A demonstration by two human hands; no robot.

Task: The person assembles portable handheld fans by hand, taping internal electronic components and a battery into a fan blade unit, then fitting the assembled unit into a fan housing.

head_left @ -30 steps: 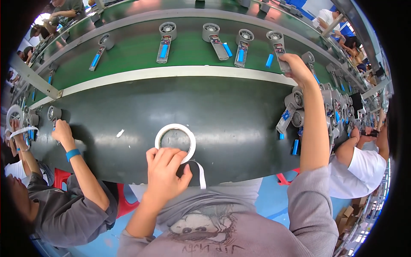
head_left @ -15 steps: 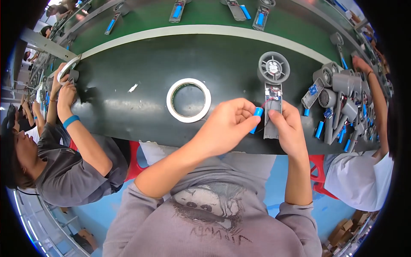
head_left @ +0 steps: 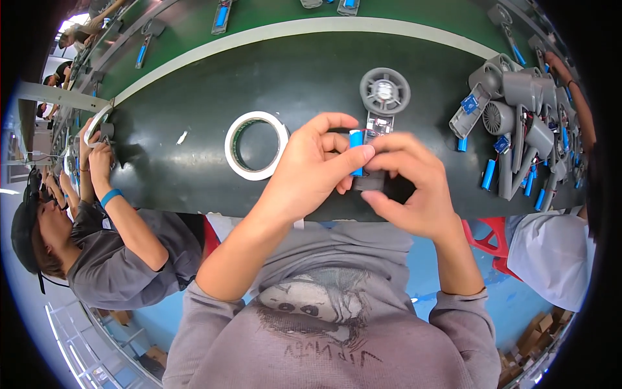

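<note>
The round-headed grey plastic fan [head_left: 385,91] is over the dark green worktop [head_left: 188,172], its handle uncovered. The left hand's [head_left: 314,165] fingers pinch a blue cylinder [head_left: 356,154] by it, seemingly not yet seated; the right hand's [head_left: 418,185] fingers curve apart, contact unclear.

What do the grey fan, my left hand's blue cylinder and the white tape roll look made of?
Grey fan: probably matte plastic, given even colour and thin spokes. Blue cylinder: smooth, even colour suggests a plastic wrap; core hidden. White tape roll: matte, perhaps paper or film, from its flat pale side.
</note>
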